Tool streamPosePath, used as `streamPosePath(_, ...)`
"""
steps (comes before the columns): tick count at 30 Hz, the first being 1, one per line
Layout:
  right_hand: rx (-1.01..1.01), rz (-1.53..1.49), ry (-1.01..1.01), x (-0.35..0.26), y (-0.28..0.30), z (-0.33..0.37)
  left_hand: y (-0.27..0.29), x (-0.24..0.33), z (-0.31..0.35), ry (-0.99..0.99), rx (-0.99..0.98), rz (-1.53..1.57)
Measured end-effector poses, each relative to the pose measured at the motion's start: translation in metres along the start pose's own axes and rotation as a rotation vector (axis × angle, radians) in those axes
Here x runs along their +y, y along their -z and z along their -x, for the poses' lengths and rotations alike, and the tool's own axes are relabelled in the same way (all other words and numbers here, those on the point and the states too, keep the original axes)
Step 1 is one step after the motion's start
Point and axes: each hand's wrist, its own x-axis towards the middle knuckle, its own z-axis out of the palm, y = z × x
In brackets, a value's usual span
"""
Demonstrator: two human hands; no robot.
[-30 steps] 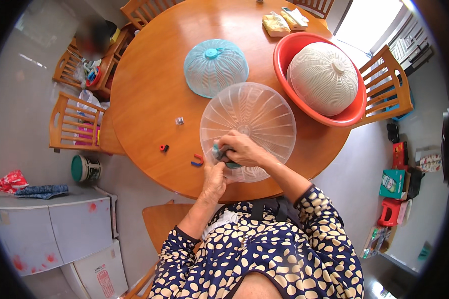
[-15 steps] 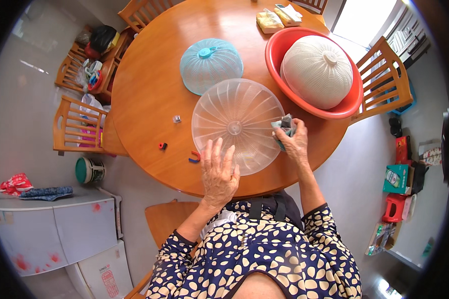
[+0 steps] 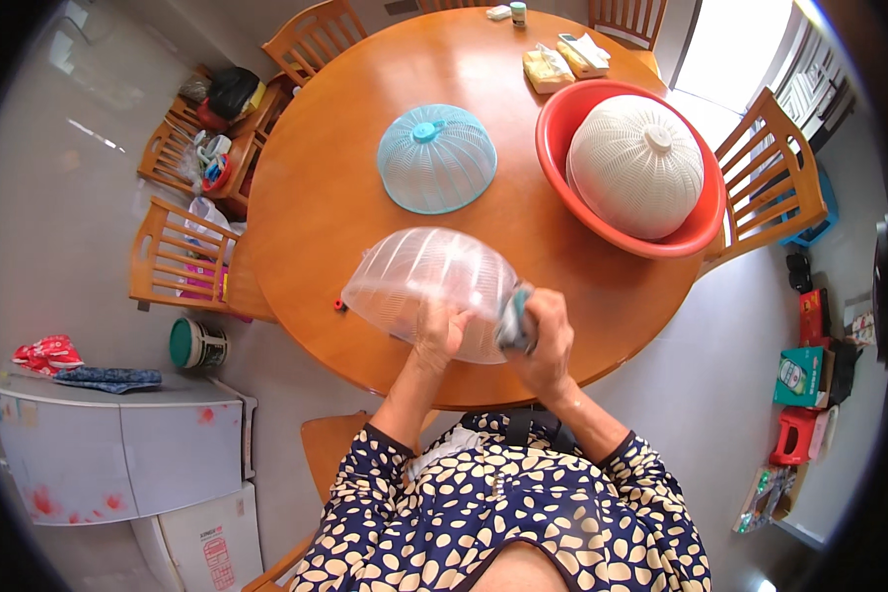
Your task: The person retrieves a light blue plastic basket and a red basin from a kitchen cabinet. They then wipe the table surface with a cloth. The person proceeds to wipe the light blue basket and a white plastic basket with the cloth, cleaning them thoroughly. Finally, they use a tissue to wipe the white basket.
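Head view showed a round wooden bench (image 3: pixel 316 217), with a red basin (image 3: pixel 553 163) at far right holding a white dome food cover (image 3: pixel 631 178). Over the bench's near side, a translucent mesh food cover (image 3: pixel 444 261) stood tilted, its open underside turned near. Farther off sat a blue mesh food cover (image 3: pixel 434 173). The left hand (image 3: pixel 434 333) held the tilted cover at its near rim, fingers partly hidden. The right hand (image 3: pixel 546 340), fingers curled closed, gripped a blurred grey-green cloth (image 3: pixel 515 321) at that cover's right edge.
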Motion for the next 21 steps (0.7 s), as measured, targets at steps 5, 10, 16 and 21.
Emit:
streamPosePath(5, -0.366, -0.105, 0.274, -0.028, 0.014, 0.0, -0.022, 0.039, 0.03, 0.061, -0.287, 0.536)
streamPosePath(10, -0.318, -0.234, 0.067, -0.03, 0.031, -0.032, -0.019, 0.055, 0.047, -0.03, -0.276, 0.412)
streamPosePath(16, -0.349, -0.104, -0.246, 0.016, -0.014, -0.083, -0.028, 0.049, 0.05, -0.054, -0.268, 0.322)
streamPosePath(21, -0.388, -0.061, -0.082, 0.004, -0.02, -0.057, -0.028, 0.049, 0.048, -0.06, -0.26, 0.282)
